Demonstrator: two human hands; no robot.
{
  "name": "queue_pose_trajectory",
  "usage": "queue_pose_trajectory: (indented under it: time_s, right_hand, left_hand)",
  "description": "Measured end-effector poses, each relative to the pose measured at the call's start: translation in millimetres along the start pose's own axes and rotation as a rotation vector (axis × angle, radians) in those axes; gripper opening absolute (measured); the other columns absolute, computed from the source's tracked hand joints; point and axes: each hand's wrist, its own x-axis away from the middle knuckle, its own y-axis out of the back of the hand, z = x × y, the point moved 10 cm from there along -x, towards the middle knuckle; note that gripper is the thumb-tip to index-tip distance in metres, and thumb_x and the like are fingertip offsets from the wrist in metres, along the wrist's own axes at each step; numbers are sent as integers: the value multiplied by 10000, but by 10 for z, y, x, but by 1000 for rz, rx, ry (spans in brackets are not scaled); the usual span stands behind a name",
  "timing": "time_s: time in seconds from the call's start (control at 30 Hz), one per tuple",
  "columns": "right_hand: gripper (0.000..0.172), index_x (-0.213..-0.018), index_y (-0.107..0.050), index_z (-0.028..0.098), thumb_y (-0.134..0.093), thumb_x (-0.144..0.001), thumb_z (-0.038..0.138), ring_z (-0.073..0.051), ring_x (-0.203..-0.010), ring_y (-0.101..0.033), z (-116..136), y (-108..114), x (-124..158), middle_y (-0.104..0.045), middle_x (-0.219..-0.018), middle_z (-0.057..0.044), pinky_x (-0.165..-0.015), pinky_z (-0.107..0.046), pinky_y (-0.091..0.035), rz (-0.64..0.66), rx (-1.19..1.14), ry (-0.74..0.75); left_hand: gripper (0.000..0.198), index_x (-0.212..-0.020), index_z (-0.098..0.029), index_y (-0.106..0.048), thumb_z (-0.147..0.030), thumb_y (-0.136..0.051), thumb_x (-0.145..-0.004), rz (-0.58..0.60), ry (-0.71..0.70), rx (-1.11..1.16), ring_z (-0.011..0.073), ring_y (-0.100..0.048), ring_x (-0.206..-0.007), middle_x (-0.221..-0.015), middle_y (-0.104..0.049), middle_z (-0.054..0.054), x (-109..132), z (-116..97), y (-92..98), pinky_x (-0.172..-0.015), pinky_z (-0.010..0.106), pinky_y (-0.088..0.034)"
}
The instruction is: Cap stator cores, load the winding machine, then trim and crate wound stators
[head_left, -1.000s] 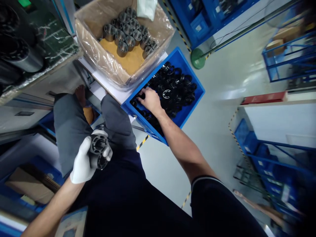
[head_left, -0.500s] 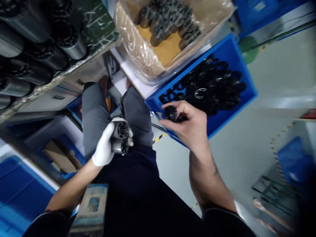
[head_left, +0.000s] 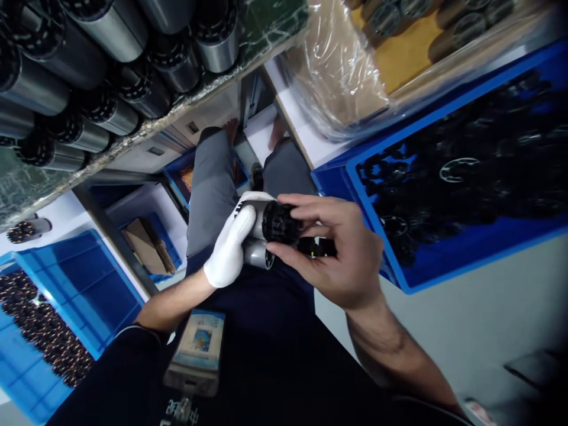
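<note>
My left hand, in a white glove, is wrapped round two grey metal cylinders, one above the other. The upper cylinder has a black toothed rim at its left end. Below it, the lower cylinder shows its open right end. With bare fingertips my right hand grips a black notched plastic ring at the right end of the upper cylinder. Whether the ring is seated or only touching, I cannot tell. Another small black part sits inside the curl of my right hand.
A blue crate of black plastic parts stands at right, with a plastic-lined carton of cylinders behind it. Several metal cylinders with black ends stand on a green bench. At left, a blue bin holds small copper-coloured parts.
My right hand has come left from over the crate, bringing the black ring to the upper cylinder. My left hand has turned the cylinders' ends rightward. The view has shifted.
</note>
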Motion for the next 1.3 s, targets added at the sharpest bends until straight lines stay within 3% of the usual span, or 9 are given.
queue_pose_trajectory:
  time_s: [0.13, 0.33, 0.57, 0.7, 0.8, 0.9, 1.03, 1.2, 1.3]
  right_hand:
    - [575, -1416, -789, 328, -1028, -894, 292, -216, -876, -833, -22, -1, 25, -857, -1366, -46, -732, -349, -746, -67, -58, -51]
    - [543, -1321, -849, 372, -1062, -828, 294, -304, -873, -835, -38, 47, 61, -869, -1191, -91, -540, -391, -707, -167, -80, -51]
    - [566, -1294, -856, 307, -1106, -788, 348, -145, -712, -691, -92, 2, 134, -766, -1254, -64, -631, -323, -695, -176, -66, -85]
    - [500, -1363, -804, 294, -1006, -911, 362, -145, -807, -723, -379, -73, 202, -734, -1227, -43, -758, -310, -683, -121, -242, -255]
    - [335, -1385, -746, 312, -828, -1061, 328, -157, -888, -741, -550, -80, 288, -732, -1113, -8, -775, -283, -639, -150, -424, -358]
    - [146, -1278, -751, 313, -721, -1136, 302, -166, -929, -724, -516, 24, 325, -717, -1043, 1, -852, -304, -617, -327, -420, -311]
    - [90, -1143, -706, 291, -628, -1172, 325, -211, -940, -703, -364, 51, 306, -688, -1015, -36, -860, -361, -623, -516, -340, -208]
    - [117, -1149, -645, 303, -542, -1200, 284, -208, -943, -706, -420, -98, 272, -658, -1023, -24, -856, -356, -627, -467, -379, -216]
    - [45, -1166, -612, 305, -578, -1194, 309, -197, -898, -688, -453, -138, 290, -656, -992, -9, -811, -341, -619, -453, -419, -211]
  left_hand:
    - [412, -1269, -259, -792, -594, -578, -1159, 63, -46, -36, 318, -688, -1372, -1358, -777, 80, 16, -53, -58, -1261, 453, -501]
    - [435, -1304, -245, -741, -625, -609, -1136, 129, -82, -144, 336, -712, -1276, -1257, -794, 100, 21, -161, -90, -1174, 484, -542]
    - [465, -1285, -251, -754, -660, -727, -1065, 143, -31, -114, 317, -736, -1149, -1234, -782, 97, 19, -127, -116, -1061, 463, -597]
    - [458, -1247, -257, -762, -639, -817, -1000, 6, -56, -57, 292, -766, -1086, -1155, -769, 74, -57, -78, 47, -1002, 416, -626]
    - [577, -1296, -278, -650, -604, -927, -909, 56, 70, 88, 247, -782, -894, -1036, -785, 34, -96, 101, -36, -849, 380, -643]
    - [651, -1249, -294, -573, -508, -1017, -824, 99, 144, 143, 183, -725, -715, -932, -771, -20, -62, 205, -199, -712, 322, -607]
    - [620, -1258, -292, -623, -513, -1015, -830, 27, 127, 190, 171, -755, -776, -966, -765, -31, 4, 222, -284, -750, 305, -643]
    - [609, -1273, -297, -653, -522, -1004, -829, 1, 187, 365, 142, -725, -680, -933, -782, -35, -8, 246, -290, -644, 253, -621]
    - [559, -1239, -276, -708, -465, -1013, -810, -94, 214, 329, 168, -788, -856, -968, -800, -19, -32, 318, -175, -783, 253, -661]
